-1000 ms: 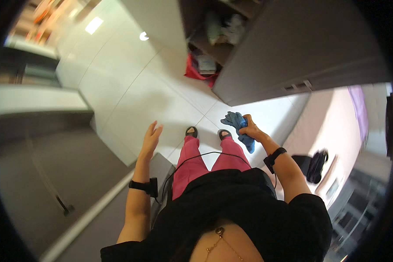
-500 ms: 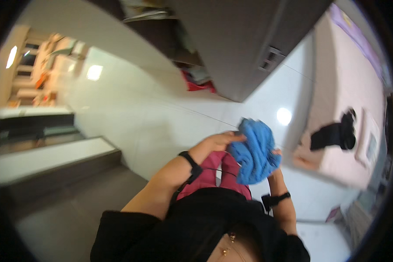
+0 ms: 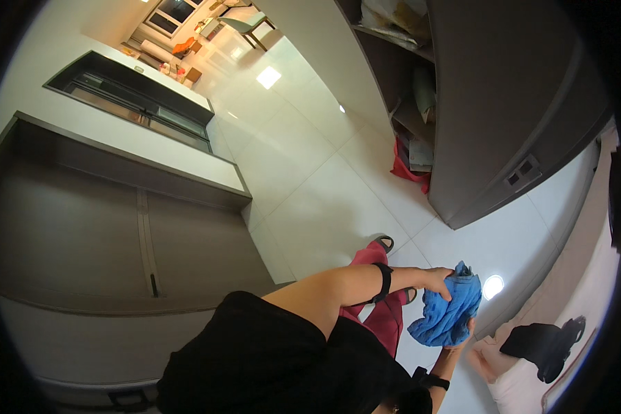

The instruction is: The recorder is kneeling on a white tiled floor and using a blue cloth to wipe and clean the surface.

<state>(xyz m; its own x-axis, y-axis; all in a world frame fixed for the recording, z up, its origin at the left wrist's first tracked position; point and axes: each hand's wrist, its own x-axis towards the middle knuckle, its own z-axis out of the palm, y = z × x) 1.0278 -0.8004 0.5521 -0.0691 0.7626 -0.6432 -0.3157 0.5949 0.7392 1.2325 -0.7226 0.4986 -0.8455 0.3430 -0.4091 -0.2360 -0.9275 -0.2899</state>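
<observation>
A crumpled, thick blue cloth (image 3: 446, 312) is held in front of my legs, bunched into a loose bundle with a ragged fold on top. My left hand (image 3: 436, 281) grips its upper left side, thumb lying over the front and fingers partly hidden. At the lower right edge, my right hand (image 3: 465, 337) closes on the cloth from beside and below, most of its fingers out of sight behind it. Black bands sit on both forearms.
Ahead to the right stands a dark wardrobe door (image 3: 497, 117) beside open shelves (image 3: 400, 76) with bags and a red item (image 3: 408, 168) low down. A pale bed (image 3: 531, 303) with a black item (image 3: 541, 345) lies at right. Brown cabinet doors (image 3: 186, 234) fill the left.
My view has turned left, so the wardrobe and bed sit further right. Both hands keep hold of the blue cloth, now lower and further right in view.
</observation>
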